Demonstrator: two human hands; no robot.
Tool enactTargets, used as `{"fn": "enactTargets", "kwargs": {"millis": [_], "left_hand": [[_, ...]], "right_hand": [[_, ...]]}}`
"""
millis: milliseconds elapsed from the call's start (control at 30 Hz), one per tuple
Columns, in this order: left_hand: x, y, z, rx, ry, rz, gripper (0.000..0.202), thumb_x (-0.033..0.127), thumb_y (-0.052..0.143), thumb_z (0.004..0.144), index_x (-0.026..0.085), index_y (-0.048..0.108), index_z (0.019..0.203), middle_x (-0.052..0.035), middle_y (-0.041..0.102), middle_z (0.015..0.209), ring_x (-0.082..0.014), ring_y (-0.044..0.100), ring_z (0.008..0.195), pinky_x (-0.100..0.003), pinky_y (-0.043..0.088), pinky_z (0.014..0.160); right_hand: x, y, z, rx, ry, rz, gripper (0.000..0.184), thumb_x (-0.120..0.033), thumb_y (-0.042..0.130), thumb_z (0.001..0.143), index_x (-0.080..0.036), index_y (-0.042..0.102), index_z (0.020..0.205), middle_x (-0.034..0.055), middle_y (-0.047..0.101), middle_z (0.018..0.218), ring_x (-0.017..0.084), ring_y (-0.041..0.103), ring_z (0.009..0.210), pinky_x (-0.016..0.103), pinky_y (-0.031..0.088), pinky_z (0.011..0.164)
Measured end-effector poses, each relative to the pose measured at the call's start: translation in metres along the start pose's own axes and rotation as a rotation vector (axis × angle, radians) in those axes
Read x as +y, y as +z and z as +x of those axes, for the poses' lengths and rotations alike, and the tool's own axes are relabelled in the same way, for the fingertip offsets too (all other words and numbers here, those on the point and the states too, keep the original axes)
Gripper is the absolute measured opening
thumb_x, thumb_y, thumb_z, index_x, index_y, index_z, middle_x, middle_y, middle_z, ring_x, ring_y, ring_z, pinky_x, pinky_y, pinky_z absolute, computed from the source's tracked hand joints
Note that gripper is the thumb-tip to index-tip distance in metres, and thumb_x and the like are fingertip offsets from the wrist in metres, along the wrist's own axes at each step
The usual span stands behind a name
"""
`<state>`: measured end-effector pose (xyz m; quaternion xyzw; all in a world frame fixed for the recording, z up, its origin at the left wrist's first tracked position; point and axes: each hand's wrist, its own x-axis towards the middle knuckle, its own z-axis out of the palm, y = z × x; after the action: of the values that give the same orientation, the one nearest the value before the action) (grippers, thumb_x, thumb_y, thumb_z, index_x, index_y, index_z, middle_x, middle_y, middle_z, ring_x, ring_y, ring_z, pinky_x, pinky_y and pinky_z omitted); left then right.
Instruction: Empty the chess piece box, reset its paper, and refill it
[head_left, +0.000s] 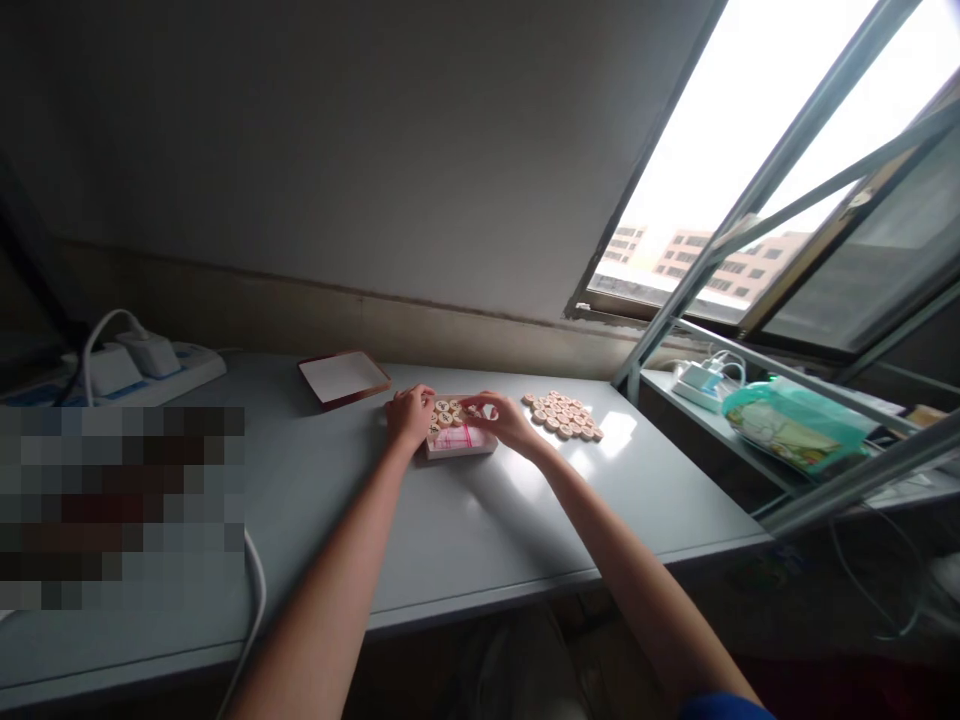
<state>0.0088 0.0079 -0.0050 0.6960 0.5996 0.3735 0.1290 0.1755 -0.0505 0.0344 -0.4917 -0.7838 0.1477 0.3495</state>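
Ahead on the grey desk stands a small open box point(463, 450) holding several round wooden Chinese chess pieces point(445, 413) and a folded white paper or cloth with red lines point(456, 437). My left hand point(410, 416) is curled round the box's left side, its fingertips near the pieces. Over the box's right side, my right hand point(504, 420) has thumb and fingers closed together at a chess piece, which they partly hide. A cluster of more Chinese chess pieces point(562, 415) lies flat on the desk to the right of the box.
The box lid point(345, 378), red-edged and white inside, lies at the back left. Power strips with plugs point(169, 362) and a white cable point(256, 580) are at the left. A metal frame point(675, 290) rises at the right, beside a shelf with a green basket point(795, 420).
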Motion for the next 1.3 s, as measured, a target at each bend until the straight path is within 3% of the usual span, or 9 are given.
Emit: {"fn": "enactTargets", "kwargs": {"millis": [67, 167, 300, 433, 533, 767, 933, 1067, 1300], "left_hand": [[0.002, -0.001, -0.001, 0.003, 0.006, 0.020, 0.019, 0.020, 0.046, 0.076, 0.023, 0.061, 0.087, -0.0030, 0.065, 0.093, -0.0219, 0.054, 0.093, -0.033, 0.037, 0.079], [0.003, -0.002, -0.002, -0.009, 0.000, 0.018, 0.019, 0.020, 0.045, 0.077, 0.023, 0.061, 0.088, -0.0024, 0.065, 0.094, -0.0208, 0.053, 0.093, -0.032, 0.037, 0.079], [0.003, -0.002, -0.002, -0.010, -0.019, 0.014, 0.020, 0.019, 0.045, 0.077, 0.023, 0.061, 0.089, -0.0025, 0.065, 0.095, -0.0202, 0.053, 0.094, -0.031, 0.037, 0.080], [0.003, -0.003, -0.002, -0.026, -0.027, 0.007, 0.021, 0.019, 0.044, 0.078, 0.022, 0.061, 0.090, -0.0030, 0.065, 0.095, -0.0195, 0.053, 0.094, -0.030, 0.037, 0.079], [0.004, -0.005, -0.003, -0.030, -0.023, 0.006, 0.021, 0.019, 0.044, 0.078, 0.021, 0.061, 0.090, -0.0025, 0.064, 0.096, -0.0180, 0.053, 0.093, -0.028, 0.037, 0.080], [0.004, -0.005, -0.004, -0.027, -0.013, 0.018, 0.020, 0.019, 0.044, 0.078, 0.022, 0.060, 0.090, -0.0016, 0.064, 0.097, -0.0173, 0.053, 0.093, -0.027, 0.038, 0.079], [0.004, -0.005, -0.004, -0.024, -0.011, 0.030, 0.020, 0.018, 0.045, 0.078, 0.022, 0.060, 0.089, -0.0020, 0.064, 0.095, -0.0174, 0.053, 0.092, -0.027, 0.038, 0.078], [0.005, -0.005, -0.004, -0.030, -0.021, 0.022, 0.020, 0.019, 0.044, 0.078, 0.022, 0.060, 0.090, -0.0023, 0.064, 0.095, -0.0182, 0.053, 0.093, -0.028, 0.039, 0.079], [0.002, 0.000, -0.003, 0.000, 0.018, 0.012, 0.021, 0.017, 0.045, 0.076, 0.022, 0.061, 0.089, -0.0023, 0.064, 0.094, -0.0177, 0.053, 0.092, -0.027, 0.039, 0.079]], "right_hand": [[-0.006, 0.013, 0.002, -0.042, -0.073, -0.032, 0.026, -0.035, 0.058, 0.076, -0.024, 0.062, 0.099, 0.0035, 0.061, 0.095, 0.016, 0.054, 0.086, 0.029, 0.042, 0.075], [-0.010, 0.026, -0.005, 0.024, -0.133, -0.109, 0.031, -0.036, 0.059, 0.076, -0.026, 0.058, 0.105, 0.0041, 0.058, 0.106, 0.018, 0.050, 0.097, 0.031, 0.038, 0.083], [-0.009, 0.027, -0.014, 0.208, 0.023, -0.335, 0.024, -0.041, 0.045, 0.084, -0.024, 0.062, 0.089, 0.0037, 0.058, 0.095, 0.020, 0.048, 0.092, 0.033, 0.033, 0.082], [-0.015, 0.031, -0.019, 0.068, 0.005, -0.501, 0.037, -0.041, 0.034, 0.089, -0.023, 0.063, 0.073, 0.0026, 0.058, 0.085, 0.018, 0.046, 0.089, 0.033, 0.027, 0.083], [-0.023, 0.040, -0.021, 0.040, -0.047, -0.535, 0.031, -0.040, 0.036, 0.089, -0.024, 0.062, 0.082, 0.0024, 0.058, 0.087, 0.018, 0.045, 0.091, 0.034, 0.023, 0.086], [-0.020, 0.044, -0.019, 0.121, 0.007, -0.436, 0.024, -0.046, 0.047, 0.082, -0.027, 0.061, 0.088, 0.0004, 0.059, 0.093, 0.019, 0.046, 0.092, 0.031, 0.026, 0.078], [-0.018, 0.044, -0.016, 0.109, -0.008, -0.393, 0.023, -0.044, 0.048, 0.082, -0.027, 0.063, 0.080, -0.0004, 0.061, 0.090, 0.018, 0.048, 0.089, 0.030, 0.025, 0.075], [-0.013, 0.039, -0.015, 0.195, 0.106, -0.418, 0.025, -0.042, 0.044, 0.085, -0.025, 0.062, 0.085, 0.0009, 0.062, 0.089, 0.017, 0.048, 0.085, 0.030, 0.026, 0.073], [-0.003, 0.035, -0.016, 0.135, 0.104, -0.582, 0.027, -0.039, 0.044, 0.085, -0.026, 0.064, 0.075, 0.0012, 0.061, 0.091, 0.019, 0.045, 0.087, 0.034, 0.022, 0.076]]}}
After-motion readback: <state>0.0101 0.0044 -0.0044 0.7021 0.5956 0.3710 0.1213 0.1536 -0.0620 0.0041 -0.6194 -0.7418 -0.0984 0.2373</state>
